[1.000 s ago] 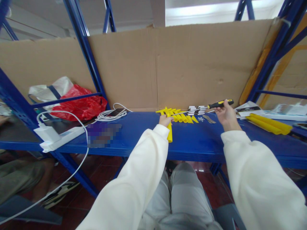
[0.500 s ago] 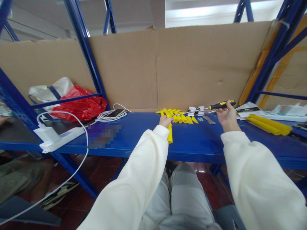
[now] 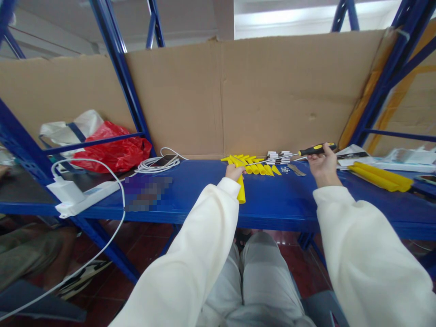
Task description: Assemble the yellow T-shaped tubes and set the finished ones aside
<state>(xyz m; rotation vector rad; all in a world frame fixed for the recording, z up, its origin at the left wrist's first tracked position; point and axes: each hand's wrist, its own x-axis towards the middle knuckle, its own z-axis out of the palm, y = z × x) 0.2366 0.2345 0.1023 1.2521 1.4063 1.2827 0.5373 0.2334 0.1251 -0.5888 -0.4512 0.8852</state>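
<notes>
My left hand [image 3: 235, 172] is closed around a yellow cone-like tube [image 3: 241, 193], its wider end pointing down toward the front of the blue shelf. My right hand [image 3: 322, 167], palm turned up, grips a screwdriver by its black and yellow handle [image 3: 315, 149]. The long thin metal shaft [image 3: 277, 158] slants left and down to the tube at my left hand; its tip is too small to make out there. Several yellow cones [image 3: 257, 169] lie in a row just behind and right of my left hand. Small silvery bits [image 3: 284, 170] and a flat grey piece [image 3: 297, 170] lie between the hands.
Black-and-white clips or strips [image 3: 278, 157] sit at the back against the cardboard [image 3: 272, 95]. Yellow rolled sheets [image 3: 381, 176] lie at the right. Leftward are a coiled white cable [image 3: 158, 164], a red bag [image 3: 116, 147] and a power strip [image 3: 91, 197] with its cord hanging in front.
The screwdriver and my right hand have shifted very slightly to the right. My left hand stays in place on the yellow tube.
</notes>
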